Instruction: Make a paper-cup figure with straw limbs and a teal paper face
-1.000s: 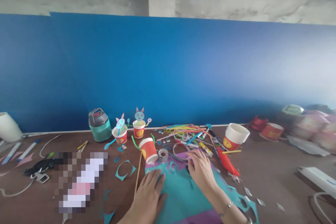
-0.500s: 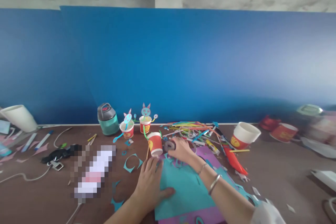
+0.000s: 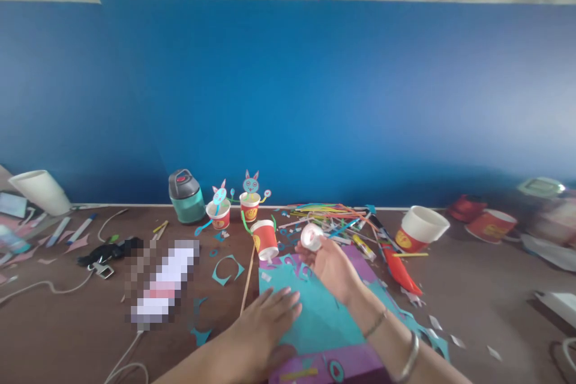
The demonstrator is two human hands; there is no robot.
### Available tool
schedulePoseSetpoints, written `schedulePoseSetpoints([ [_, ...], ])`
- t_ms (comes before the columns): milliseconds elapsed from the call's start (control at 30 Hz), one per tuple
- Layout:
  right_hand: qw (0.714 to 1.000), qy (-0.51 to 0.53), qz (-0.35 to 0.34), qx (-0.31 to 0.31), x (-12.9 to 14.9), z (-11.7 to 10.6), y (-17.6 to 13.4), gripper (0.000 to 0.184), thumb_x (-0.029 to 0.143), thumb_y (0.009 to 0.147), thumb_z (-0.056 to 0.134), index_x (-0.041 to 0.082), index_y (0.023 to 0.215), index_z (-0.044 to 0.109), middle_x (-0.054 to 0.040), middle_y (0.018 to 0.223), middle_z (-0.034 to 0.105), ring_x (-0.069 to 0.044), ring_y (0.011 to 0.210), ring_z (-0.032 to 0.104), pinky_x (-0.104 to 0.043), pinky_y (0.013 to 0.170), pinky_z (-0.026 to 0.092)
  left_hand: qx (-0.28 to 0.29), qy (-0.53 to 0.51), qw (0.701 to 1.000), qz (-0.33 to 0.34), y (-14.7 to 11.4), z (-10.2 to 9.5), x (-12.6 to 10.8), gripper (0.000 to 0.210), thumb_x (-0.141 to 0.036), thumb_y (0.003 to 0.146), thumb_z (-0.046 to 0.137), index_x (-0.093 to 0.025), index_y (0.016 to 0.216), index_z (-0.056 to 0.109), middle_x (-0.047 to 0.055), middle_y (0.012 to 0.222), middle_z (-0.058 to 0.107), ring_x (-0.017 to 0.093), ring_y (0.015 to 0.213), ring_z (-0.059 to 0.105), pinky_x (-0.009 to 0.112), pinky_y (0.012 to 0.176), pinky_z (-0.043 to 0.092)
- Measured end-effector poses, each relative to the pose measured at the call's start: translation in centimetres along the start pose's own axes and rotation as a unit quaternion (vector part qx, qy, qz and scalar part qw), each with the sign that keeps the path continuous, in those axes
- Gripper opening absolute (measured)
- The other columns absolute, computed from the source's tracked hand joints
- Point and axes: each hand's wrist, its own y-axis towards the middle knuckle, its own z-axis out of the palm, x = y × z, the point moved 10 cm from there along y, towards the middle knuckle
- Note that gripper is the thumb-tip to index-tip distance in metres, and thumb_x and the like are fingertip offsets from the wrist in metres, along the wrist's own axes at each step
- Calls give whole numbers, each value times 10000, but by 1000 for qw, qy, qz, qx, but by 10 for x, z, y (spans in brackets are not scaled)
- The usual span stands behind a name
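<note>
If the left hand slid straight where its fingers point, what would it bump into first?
Probably the right hand, in its path over the teal sheet. Depth is unclear: if that hand is raised enough, the left hand might pass beneath.

Tape roll point(image 3: 311, 237) white; paper sheet point(image 3: 317, 324) teal; lower sheet point(image 3: 353, 361) purple; divider point(image 3: 288, 102) blue.

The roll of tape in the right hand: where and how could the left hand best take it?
Probably pinch the tape roll by its upper-left rim, coming from the left: that round edge is uncovered, while the right hand holds it from below and the right.
</note>
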Motion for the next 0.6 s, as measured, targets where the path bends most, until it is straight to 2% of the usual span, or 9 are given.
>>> schedulePoseSetpoints([
  [67, 998, 14, 60, -1, -32, 1, -13, 329, 460, 729, 614, 180, 901, 623, -44, 795, 694, -204, 801, 646, -345, 778, 478, 26, -6, 999, 23, -10, 13, -7, 695, -517, 915, 400, -175, 1477, 177, 110, 1495, 267, 292, 1377, 256, 517, 1103, 259],
  [167, 998, -39, 44, 8, -51, -1, -24, 271, 417, 733, 654, 187, 872, 615, -25, 798, 677, -185, 794, 629, -320, 768, 470, 41, 27, 999, 1, -22, 19, 0, 717, -555, 926, 325, -187, 1489, 78, 92, 1515, 197, 304, 1391, 208, 589, 1091, 212],
  [233, 997, -70, 26, 20, -54, -2, -26, 236, 382, 748, 663, 191, 880, 622, -19, 847, 672, -170, 818, 616, -297, 763, 458, 20, 80, 996, -35, -28, 11, 13, 711, -552, 923, 335, -163, 1482, 132, 97, 1510, 218, 311, 1393, 198, 603, 1084, 219],
  [300, 997, -75, 27, 21, -54, -3, -26, 228, 366, 751, 669, 191, 892, 632, -14, 861, 667, -161, 821, 606, -287, 758, 450, -26, 144, 985, -91, -34, -4, 28, 648, -480, 925, 398, -111, 1442, 271, 127, 1490, 275, 327, 1384, 218, 592, 1083, 244],
  [367, 998, -55, 28, 13, -52, -4, -24, 237, 372, 735, 684, 189, 880, 641, -7, 832, 661, -160, 794, 601, -288, 740, 451, -72, 187, 968, -150, -39, -21, 40, 516, -307, 908, 471, -91, 1371, 403, 147, 1453, 355, 331, 1351, 297, 558, 1072, 297],
  [433, 999, -29, 30, 13, -49, -3, -23, 250, 389, 710, 702, 186, 844, 645, -2, 787, 654, -163, 760, 599, -294, 717, 456, -84, 179, 966, -169, -39, -31, 41, 460, -163, 862, 498, -128, 1320, 475, 126, 1412, 430, 299, 1306, 381, 500, 1057, 350],
  [533, 999, -6, 43, 12, -50, -2, -24, 268, 393, 689, 719, 182, 836, 642, -4, 763, 659, -165, 743, 608, -295, 716, 460, -28, 87, 992, -82, -26, -25, 18, 463, -194, 842, 557, -227, 1300, 497, 77, 1373, 482, 252, 1266, 431, 442, 1052, 375],
  [600, 999, 2, 52, 5, -52, -3, -25, 275, 391, 692, 719, 177, 843, 635, -10, 770, 667, -163, 753, 615, -292, 734, 461, 1, 38, 999, -37, -22, -20, 4, 440, -255, 855, 571, -282, 1289, 501, 56, 1343, 507, 247, 1225, 464, 454, 1038, 382],
])
